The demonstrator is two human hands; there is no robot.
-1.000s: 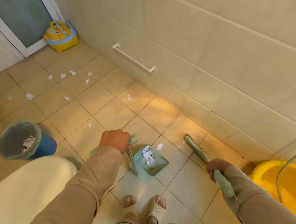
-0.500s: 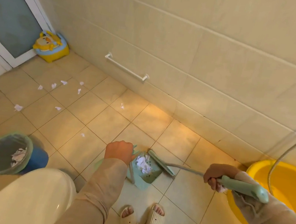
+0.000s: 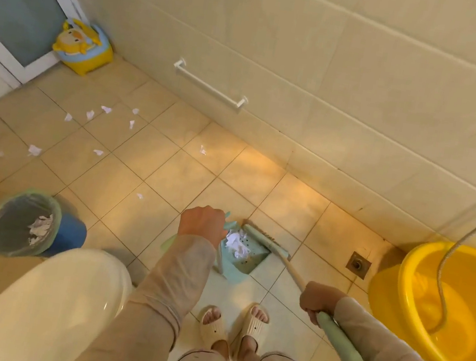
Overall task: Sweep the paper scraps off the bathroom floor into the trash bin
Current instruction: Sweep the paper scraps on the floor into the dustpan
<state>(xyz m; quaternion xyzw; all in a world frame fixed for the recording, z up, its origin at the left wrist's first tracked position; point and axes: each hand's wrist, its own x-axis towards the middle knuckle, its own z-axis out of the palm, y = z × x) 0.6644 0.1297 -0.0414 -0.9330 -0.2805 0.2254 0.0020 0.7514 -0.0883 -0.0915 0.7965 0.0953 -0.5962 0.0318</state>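
My left hand (image 3: 202, 221) grips the top of the pale green dustpan's handle; the dustpan (image 3: 244, 262) rests on the floor tiles in front of my feet with crumpled white paper (image 3: 236, 242) inside. My right hand (image 3: 317, 299) is closed around the broom handle (image 3: 342, 342), and the green broom head (image 3: 264, 240) lies at the dustpan's far edge. Several white paper scraps (image 3: 106, 109) lie scattered on the tiles toward the door. The blue trash bin (image 3: 27, 223), lined with a bag and holding some paper, stands at the left.
A white toilet (image 3: 33, 304) fills the lower left. A yellow basin (image 3: 444, 306) with a shower hose sits at the right by a floor drain (image 3: 358, 264). A yellow child's potty (image 3: 81, 46) stands by the glass door. A white rail (image 3: 211, 87) is fixed low on the tiled wall.
The broom head swept from the tiles right of the dustpan up to its mouth, pushing the last nearby scrap in. My right hand pulled back toward me. The dustpan stayed put.
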